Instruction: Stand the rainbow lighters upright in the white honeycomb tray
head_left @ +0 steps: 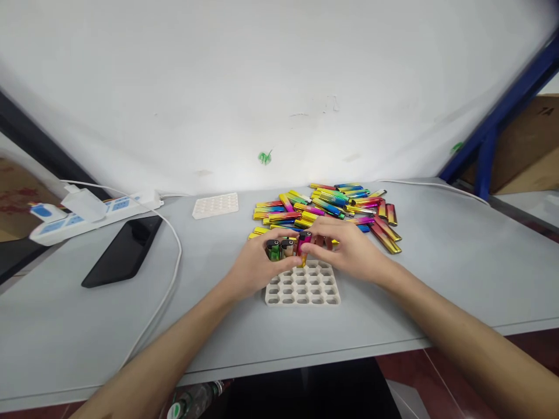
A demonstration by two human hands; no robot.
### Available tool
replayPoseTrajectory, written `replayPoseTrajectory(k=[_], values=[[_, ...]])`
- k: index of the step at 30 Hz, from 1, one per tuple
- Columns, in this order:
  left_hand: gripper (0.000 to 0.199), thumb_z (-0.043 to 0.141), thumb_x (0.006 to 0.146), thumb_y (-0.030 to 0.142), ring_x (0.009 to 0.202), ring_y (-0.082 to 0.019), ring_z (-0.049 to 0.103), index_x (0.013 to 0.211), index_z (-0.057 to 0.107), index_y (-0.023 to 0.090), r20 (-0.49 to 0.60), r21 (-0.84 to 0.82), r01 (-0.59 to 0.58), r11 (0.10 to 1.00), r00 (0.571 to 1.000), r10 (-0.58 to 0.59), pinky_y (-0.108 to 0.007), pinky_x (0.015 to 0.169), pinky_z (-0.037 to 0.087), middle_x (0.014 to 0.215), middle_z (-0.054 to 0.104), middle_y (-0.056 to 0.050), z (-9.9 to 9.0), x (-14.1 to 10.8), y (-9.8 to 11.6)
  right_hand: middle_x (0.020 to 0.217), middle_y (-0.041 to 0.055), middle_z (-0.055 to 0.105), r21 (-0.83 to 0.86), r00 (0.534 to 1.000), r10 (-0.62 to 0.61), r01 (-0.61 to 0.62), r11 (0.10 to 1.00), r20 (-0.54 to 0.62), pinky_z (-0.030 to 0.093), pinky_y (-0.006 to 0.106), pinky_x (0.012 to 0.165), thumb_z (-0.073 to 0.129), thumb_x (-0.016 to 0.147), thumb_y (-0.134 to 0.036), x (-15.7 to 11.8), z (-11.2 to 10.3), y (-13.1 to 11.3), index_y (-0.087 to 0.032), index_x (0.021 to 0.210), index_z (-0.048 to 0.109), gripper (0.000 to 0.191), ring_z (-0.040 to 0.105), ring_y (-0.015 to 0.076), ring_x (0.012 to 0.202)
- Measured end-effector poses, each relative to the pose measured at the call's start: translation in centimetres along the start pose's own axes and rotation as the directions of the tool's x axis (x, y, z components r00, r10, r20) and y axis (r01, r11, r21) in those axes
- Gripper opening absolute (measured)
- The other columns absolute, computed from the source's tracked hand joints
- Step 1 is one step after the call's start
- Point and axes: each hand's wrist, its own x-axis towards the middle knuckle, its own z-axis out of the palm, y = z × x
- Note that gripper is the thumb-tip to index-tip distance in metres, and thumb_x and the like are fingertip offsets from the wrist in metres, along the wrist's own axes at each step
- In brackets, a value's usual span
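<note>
A pale tray with rows of oval holes [302, 291] sits near the table's front edge. Upright at its back left are a green lighter [273, 250] and a lighter with a clear, pale body [287, 249], both with dark tops. My left hand [257, 262] curls round these two, its thumb reaching across their front. Beside them, my right hand [349, 247] pinches a pink-and-gold lighter [303, 247], held upright over the tray's back row. The left thumb tip is close to this lighter's lower end; whether they touch I cannot tell. My fingers hide part of the back row.
Behind my hands lies a pile of shiny multicoloured metallic lighter cases [327, 203]. A second pale tray [215, 205] is near the wall. To the left are a black phone [124, 250], a power strip [117, 206] and a white cable [174, 270]. A blue frame [489, 151] stands at right.
</note>
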Motion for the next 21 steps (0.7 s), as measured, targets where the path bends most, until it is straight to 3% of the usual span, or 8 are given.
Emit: replayPoseTrajectory(k=[9,14,21], values=[[0.039,0.072,0.076,0.033,0.098,-0.019,0.066,0.114,0.065,0.029,0.032,0.001,-0.007,1.000,0.999,0.007,-0.032,0.091,0.050,0.109,0.071,0.003,-0.1,-0.2,0.7,0.084,0.0041,0.064,0.034,0.995,0.030,-0.034,0.999,0.096,0.043,0.032,0.068,0.059,0.091,-0.043,0.0,-0.5,0.2,-0.021,0.083,0.068,0.025,0.056,0.0183,0.079],[0.031,0.071,0.077,0.035,0.085,-0.018,0.066,0.106,0.067,0.026,0.023,0.048,0.028,0.998,0.999,-0.029,-0.031,0.083,0.051,0.090,0.072,0.003,-0.5,-0.2,0.8,0.089,0.0063,0.066,-0.160,0.996,0.088,-0.089,0.983,-0.016,0.043,0.037,0.076,0.049,0.095,-0.040,0.0,-1.5,2.0,-0.022,0.086,0.070,0.029,0.058,0.0224,0.089],[0.038,0.073,0.074,0.042,0.086,-0.018,0.065,0.107,0.066,0.025,0.031,0.108,0.018,0.994,0.999,-0.022,-0.028,0.075,0.051,0.097,0.071,0.001,-1.4,0.0,-0.2,0.100,0.0104,0.061,-0.418,0.997,0.042,-0.013,0.908,0.060,0.046,0.044,0.081,0.066,0.084,-0.040,-0.3,-0.9,3.4,-0.024,0.100,0.073,0.024,0.051,0.0292,0.097]])
